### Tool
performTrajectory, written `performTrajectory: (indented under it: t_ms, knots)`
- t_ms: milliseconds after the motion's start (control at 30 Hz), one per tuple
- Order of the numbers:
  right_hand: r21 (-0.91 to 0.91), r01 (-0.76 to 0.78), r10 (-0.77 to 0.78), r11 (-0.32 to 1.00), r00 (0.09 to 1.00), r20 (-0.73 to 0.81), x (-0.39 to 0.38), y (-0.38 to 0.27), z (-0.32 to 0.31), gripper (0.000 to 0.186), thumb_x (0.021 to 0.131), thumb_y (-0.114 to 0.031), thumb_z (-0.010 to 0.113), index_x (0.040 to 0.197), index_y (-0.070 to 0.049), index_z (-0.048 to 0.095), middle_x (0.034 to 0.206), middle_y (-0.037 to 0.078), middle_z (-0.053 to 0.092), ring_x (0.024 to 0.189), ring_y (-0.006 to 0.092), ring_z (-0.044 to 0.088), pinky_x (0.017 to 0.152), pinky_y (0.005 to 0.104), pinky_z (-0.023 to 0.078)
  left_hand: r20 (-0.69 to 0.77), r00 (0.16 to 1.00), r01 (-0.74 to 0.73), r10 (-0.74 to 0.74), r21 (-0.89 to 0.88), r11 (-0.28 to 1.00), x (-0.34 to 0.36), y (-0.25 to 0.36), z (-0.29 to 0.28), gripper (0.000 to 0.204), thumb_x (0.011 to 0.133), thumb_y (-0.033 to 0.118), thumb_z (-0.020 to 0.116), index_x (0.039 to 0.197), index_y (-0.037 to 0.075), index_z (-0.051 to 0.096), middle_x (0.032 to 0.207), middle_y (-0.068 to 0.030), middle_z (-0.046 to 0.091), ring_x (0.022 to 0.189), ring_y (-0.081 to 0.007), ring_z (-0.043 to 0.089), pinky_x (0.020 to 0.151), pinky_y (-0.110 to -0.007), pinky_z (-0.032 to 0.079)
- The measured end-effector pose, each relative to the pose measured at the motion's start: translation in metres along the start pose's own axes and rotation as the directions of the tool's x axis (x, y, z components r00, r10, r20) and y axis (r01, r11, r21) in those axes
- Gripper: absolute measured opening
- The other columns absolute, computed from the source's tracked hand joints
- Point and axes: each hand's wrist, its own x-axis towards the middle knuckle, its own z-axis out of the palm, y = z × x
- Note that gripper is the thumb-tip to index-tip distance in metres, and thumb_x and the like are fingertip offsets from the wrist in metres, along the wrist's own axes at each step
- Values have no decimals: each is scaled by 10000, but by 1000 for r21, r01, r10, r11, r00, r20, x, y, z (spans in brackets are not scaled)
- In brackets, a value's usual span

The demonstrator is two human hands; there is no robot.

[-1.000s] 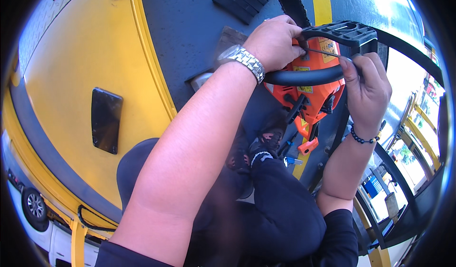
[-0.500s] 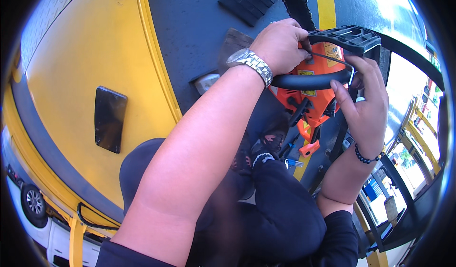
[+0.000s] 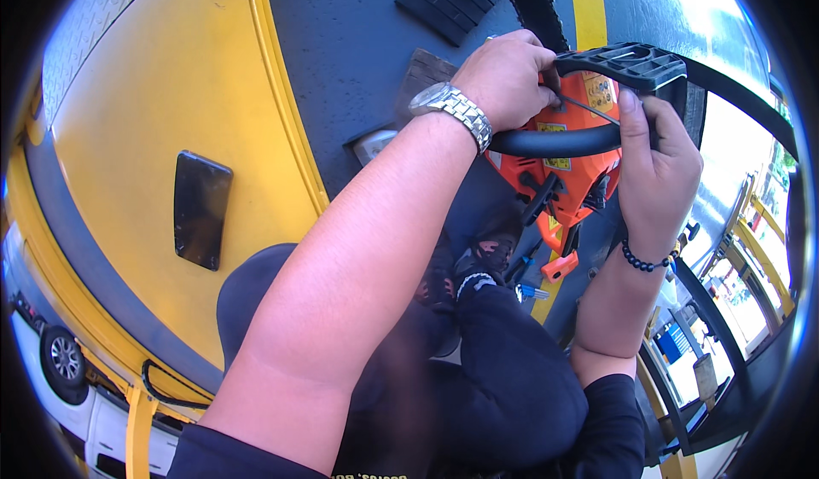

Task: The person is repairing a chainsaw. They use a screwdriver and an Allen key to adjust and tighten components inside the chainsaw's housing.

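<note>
An orange chainsaw (image 3: 583,176) with a black guide bar (image 3: 537,5) pointing away stands in front of me. My left hand (image 3: 512,82) is closed, its fingertips pinching the far end of a thin hex key (image 3: 595,112) against the saw's body. The other end of the key disappears into my right hand (image 3: 655,155), whose thumb and bent fingers close on it beside the black front handle (image 3: 559,143). Above both hands is the black hand guard (image 3: 631,65). Whatever the key's tip sits in is hidden by my left fingers.
To my left, a black phone (image 3: 202,210) lies on a yellow platform (image 3: 128,138). A dark ribbed block (image 3: 445,3) rests on the grey floor, and a wooden block (image 3: 424,74) is beyond my left wrist. Black metal framework (image 3: 734,394) stands at the right.
My right hand has turned and its fingers have closed up, with the thumb now raised by the guard. The key's bent end, visible before, is covered. My left hand stays put.
</note>
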Motion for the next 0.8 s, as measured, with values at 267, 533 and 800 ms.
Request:
performTrajectory:
  t_ms: [267, 533, 800]
  knots:
    - [119, 381, -394, 917, 910, 127, 5, 41, -22, 396, 842, -62, 812, 1212, -21, 679, 1005, 100, 683, 681, 121, 606, 645, 257, 511, 4, 999, -34, 34, 32, 999, 2, -1, 1, 212, 788, 131, 833, 986, 71, 784, 1030, -78, 680, 939, -271, 685, 853, -362, 557]
    - [-115, 415, -413, 903, 910, 38, 3, 24, -17, 192, 864, -70, 799, 818, -4, 625, 721, 86, 552, 562, 172, 509, 512, 294, 408, -2, 1000, -11, 11, -20, 1000, 2, 2, 1, 241, 792, 192, 862, 993, 81, 787, 994, -45, 671, 893, -228, 674, 824, -346, 554]
    - [74, 262, -268, 962, 959, 93, -1, 13, -18, 197, 896, -69, 759, 1071, -14, 689, 861, 71, 643, 641, 118, 542, 588, 257, 449, 16, 999, 39, -39, 9, 999, 2, -2, -5, 258, 776, 218, 874, 989, 91, 804, 961, -56, 724, 869, -214, 701, 816, -343, 557]
